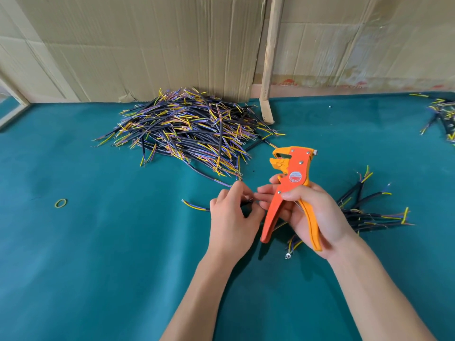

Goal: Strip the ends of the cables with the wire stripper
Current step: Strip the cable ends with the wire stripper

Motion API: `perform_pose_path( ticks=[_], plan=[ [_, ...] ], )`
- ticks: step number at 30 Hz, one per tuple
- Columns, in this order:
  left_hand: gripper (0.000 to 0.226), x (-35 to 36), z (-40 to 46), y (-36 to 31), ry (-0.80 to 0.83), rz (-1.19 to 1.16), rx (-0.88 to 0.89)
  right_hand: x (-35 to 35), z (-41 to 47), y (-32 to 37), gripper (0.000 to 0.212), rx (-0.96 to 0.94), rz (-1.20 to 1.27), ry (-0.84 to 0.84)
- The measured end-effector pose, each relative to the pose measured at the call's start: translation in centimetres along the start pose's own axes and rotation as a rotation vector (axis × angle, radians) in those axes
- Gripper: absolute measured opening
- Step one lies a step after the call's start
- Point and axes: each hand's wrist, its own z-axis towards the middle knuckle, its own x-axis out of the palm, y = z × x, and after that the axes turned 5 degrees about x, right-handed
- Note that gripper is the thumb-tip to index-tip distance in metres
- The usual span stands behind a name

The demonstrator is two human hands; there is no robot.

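The right hand [312, 212] grips the stripper [290, 190], mouth at eleven o'clock; the left hand [231, 212] pinches a cable [197, 207]. Feed one end squarely, then squeeze.

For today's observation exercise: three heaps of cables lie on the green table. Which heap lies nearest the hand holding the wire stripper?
The small heap directly behind the right hand, which grips the wire stripper. The big pile and the far-right heap lie farther back.

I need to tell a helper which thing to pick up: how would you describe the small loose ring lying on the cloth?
On the teal table cloth, look left of the big cable pile. The yellow-green rubber band lies alone there, a small closed loop, unlike the straight cables.
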Motion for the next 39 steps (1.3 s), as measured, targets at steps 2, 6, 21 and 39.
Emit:
perform_pose_path(
  ticks=[2,6,21,39],
  plan=[
    [0.017,0.0,0.0,0.2,-0.027,-0.018,-0.019,0.1,0.0,-0.1,0.041,-0.017,0.014,-0.006],
    [0.015,0.3,0.0,0.3,-0.072,0.003,-0.036,0.3,-0.1,-0.2,0.042,-0.027,0.061,0.001],
    [0.017,-0.4,-0.2,1.2,-0.024,-0.04,-0.06,-0.6,0.0,0.2,0.032,0.039,-0.105,0.048],
    [0.026,-1.4,-1.3,1.6,-0.09,0.251,0.183,0.1,0.1,-0.6,0.012,0.09,-0.038,0.076]
  ],
)
